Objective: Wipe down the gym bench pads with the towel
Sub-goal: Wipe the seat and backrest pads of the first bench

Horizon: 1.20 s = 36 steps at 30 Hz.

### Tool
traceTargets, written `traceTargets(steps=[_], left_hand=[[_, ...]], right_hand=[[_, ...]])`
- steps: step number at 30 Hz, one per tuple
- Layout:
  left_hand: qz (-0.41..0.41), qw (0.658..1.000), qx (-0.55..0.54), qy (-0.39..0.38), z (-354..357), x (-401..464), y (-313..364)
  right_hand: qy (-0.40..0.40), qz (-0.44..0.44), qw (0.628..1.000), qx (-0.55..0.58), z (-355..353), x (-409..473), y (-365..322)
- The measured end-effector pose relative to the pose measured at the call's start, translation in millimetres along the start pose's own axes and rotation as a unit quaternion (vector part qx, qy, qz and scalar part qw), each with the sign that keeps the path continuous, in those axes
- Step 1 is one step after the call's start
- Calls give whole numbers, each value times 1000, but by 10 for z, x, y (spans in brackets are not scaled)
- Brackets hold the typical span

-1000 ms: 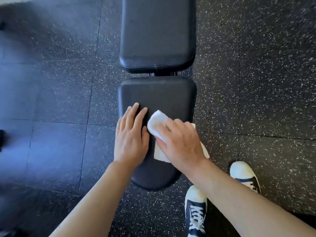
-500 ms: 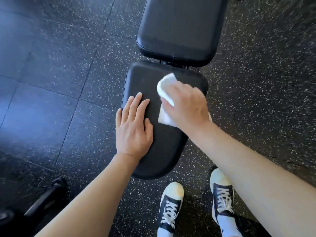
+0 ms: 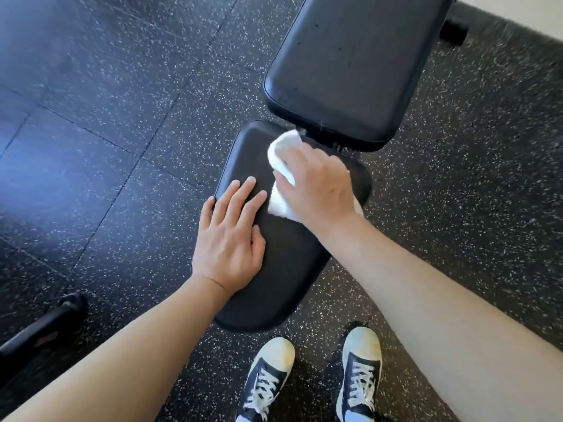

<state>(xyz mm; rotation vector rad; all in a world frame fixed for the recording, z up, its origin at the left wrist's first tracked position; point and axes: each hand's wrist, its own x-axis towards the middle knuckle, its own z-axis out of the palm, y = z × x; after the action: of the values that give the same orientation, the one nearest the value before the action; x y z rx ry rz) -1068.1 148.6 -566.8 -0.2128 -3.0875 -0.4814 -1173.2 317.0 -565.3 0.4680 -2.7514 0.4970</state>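
The right hand (image 3: 316,190) presses a white towel (image 3: 283,166) onto the far end of the black seat pad (image 3: 283,269), its fingers curled over the bunched cloth so that the grip is closed on the towel; part of the towel shows beyond the fingertips toward the gap between the pads, and part shows under the palm on the side toward the left hand. The left hand (image 3: 228,236) lies flat on the seat pad's left edge, just beside the towel, with straight fingers spread a little and the thumb along the pad; it holds nothing. Past the seat pad, across a narrow gap with a bit of frame showing, the longer back pad (image 3: 350,65) runs toward the upper right. Both pads are plain black with a stitched rim, and no brand, label or writing can be read on them or on the towel. The bench stands on a dark speckled rubber floor (image 3: 122,117) laid in tiles. Below the seat pad's near end stand two dark sneakers (image 3: 361,376) with white toe caps and white laces. A black bar (image 3: 39,327) lies at the lower left.
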Motion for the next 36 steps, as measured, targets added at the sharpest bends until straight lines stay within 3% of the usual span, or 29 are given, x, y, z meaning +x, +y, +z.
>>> traceTargets(steps=[3,11,14,19,22,36], left_hand=[[0,1000,-16,6,21,-6,-14],[3,1000,-7,1,18,1,-22],[5,1000,-3,5,6,-5,-13],[-1,1000,4,-2,1,-7,-7],[-2,1000,14,-5,7,2,7],[-3,1000,18,-4,-13,-16,29]], right_hand=[[-14,-38,998,41,1,-182,-256],[-11,-188,981,50,-440,-630,427],[-29,-155,987,3,-219,-317,583],[-95,-80,992,-26,252,360,207],[-54,-63,995,53,280,666,25],[-112,-129,981,89,-375,-45,846]])
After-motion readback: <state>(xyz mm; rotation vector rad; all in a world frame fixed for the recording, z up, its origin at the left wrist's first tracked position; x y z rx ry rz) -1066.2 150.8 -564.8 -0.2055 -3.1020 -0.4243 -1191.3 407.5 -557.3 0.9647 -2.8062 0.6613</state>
